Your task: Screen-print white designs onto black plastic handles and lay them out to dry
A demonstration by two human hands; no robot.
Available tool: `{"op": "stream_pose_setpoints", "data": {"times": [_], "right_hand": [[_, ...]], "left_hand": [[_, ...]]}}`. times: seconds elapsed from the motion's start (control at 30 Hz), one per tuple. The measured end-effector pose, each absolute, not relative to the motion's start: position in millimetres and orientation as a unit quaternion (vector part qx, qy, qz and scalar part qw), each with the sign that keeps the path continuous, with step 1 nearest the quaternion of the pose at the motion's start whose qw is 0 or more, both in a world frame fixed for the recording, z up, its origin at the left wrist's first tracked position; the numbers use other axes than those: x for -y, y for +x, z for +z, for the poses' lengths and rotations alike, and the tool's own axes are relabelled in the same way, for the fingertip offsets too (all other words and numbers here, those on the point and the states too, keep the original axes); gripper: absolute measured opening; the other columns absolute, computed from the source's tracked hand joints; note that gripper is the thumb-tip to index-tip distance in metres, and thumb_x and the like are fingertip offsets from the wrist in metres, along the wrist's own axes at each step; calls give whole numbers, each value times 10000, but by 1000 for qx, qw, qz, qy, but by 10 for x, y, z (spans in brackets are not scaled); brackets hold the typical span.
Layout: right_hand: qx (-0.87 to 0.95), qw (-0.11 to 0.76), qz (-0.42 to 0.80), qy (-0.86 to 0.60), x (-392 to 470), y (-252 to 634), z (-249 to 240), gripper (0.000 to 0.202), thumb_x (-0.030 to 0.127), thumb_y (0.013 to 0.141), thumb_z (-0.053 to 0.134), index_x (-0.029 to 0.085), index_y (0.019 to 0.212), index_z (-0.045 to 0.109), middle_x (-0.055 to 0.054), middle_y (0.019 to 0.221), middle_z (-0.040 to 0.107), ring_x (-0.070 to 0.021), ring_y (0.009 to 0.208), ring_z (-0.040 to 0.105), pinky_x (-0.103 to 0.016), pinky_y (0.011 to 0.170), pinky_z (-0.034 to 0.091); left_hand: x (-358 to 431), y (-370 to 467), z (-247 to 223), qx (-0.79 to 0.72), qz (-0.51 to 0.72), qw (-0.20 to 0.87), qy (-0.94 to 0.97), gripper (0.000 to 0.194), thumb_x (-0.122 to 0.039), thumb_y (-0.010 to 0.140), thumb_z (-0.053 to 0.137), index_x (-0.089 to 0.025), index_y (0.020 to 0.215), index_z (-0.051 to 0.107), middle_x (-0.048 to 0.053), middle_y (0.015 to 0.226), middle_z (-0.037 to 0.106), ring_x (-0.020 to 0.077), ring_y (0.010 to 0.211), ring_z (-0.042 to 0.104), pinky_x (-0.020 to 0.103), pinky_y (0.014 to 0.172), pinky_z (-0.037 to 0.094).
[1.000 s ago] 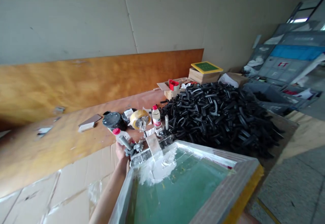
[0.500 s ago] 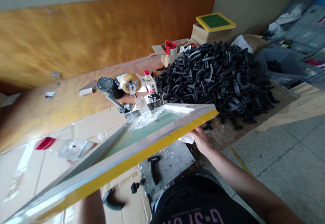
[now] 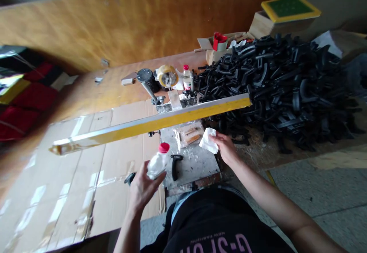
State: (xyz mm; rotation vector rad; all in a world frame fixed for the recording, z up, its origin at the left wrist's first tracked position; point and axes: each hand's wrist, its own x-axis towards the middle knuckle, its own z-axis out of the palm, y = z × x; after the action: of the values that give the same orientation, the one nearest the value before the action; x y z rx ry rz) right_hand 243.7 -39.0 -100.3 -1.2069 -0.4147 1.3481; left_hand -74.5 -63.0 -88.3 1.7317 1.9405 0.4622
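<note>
My left hand (image 3: 145,187) is wrapped around a clear plastic bottle (image 3: 156,165) with a red cap, tilted slightly to the right over the board's left edge. Between the fingers of my right hand (image 3: 225,146) is a crumpled white tissue (image 3: 209,141). Just beyond both hands, a yellow-edged frame (image 3: 160,121) is seen edge-on, tilted up, with its mesh face out of sight. A black curved handle (image 3: 175,167) lies on the grey metal plate (image 3: 197,170) between my hands. Another dark part (image 3: 130,178) is partly hidden behind my left hand.
A large heap of black handles (image 3: 275,88) covers the right side. Behind the frame stand a dark tin (image 3: 146,79), a tape roll (image 3: 168,77) and another red-capped bottle (image 3: 187,79). Flattened cardboard (image 3: 114,168) lies left; red and black stacked items (image 3: 25,88) stand far left.
The frame has swung up and away, hiding its mesh. The bottle, earlier lying sideways over the cardboard at left, is now nearly upright in my left hand. The tissue shows more fully.
</note>
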Motion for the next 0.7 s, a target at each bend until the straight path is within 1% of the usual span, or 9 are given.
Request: {"op": "stream_pose_setpoints", "data": {"times": [0.07, 0.17, 0.23, 0.3, 0.4, 0.5, 0.7], "right_hand": [[187, 588, 588, -523, 401, 2426, -996, 438, 442, 539, 888, 179, 872, 779, -48, 832, 757, -205, 722, 683, -301, 676, 525], [213, 582, 575, -535, 449, 2415, -996, 447, 486, 571, 862, 159, 864, 777, -52, 802, 753, -199, 692, 670, -290, 641, 504], [236, 575, 560, -548, 493, 2421, -1002, 462, 514, 601, 838, 149, 879, 778, -48, 781, 748, -197, 687, 658, -280, 627, 482], [262, 566, 544, -562, 537, 2436, -1019, 461, 535, 641, 808, 145, 884, 778, -39, 766, 740, -191, 685, 642, -266, 610, 453], [292, 559, 528, -568, 588, 2467, -1065, 438, 570, 706, 752, 148, 826, 766, -26, 735, 719, -185, 691, 625, -256, 609, 431], [299, 560, 517, -574, 613, 2493, -1126, 477, 625, 750, 691, 150, 753, 736, -24, 696, 691, -188, 703, 620, -264, 639, 448], [298, 563, 500, -586, 607, 2520, -1213, 551, 703, 747, 652, 156, 714, 704, -27, 636, 666, -198, 691, 630, -278, 648, 481]], "left_hand": [[657, -512, -799, -664, 97, 211, 711, 471, -497, 727, 693, -253, 1105, 553, 41, 948, 705, 264, 877, 683, 358, 720, 521], [630, -171, -670, -611, 7, 156, 776, 410, -435, 782, 648, -242, 1129, 545, 76, 1067, 687, 275, 988, 663, 354, 740, 503], [584, 22, -595, -593, -41, 126, 794, 351, -392, 798, 624, -244, 1108, 548, 73, 1087, 679, 277, 1008, 651, 348, 704, 489], [526, 167, -536, -577, -74, 107, 806, 311, -370, 803, 608, -247, 1082, 549, 60, 1055, 682, 280, 1015, 642, 344, 664, 474], [435, 291, -484, -545, -98, 79, 829, 255, -346, 812, 584, -244, 1044, 552, 53, 985, 685, 286, 1029, 627, 345, 639, 460], [348, 338, -450, -520, -106, 53, 846, 240, -331, 811, 577, -240, 1031, 548, 57, 962, 680, 288, 1017, 623, 355, 639, 459], [237, 384, -353, -511, -99, 20, 854, 239, -339, 829, 556, -239, 1046, 539, 64, 964, 675, 298, 1013, 612, 367, 641, 453]]}}
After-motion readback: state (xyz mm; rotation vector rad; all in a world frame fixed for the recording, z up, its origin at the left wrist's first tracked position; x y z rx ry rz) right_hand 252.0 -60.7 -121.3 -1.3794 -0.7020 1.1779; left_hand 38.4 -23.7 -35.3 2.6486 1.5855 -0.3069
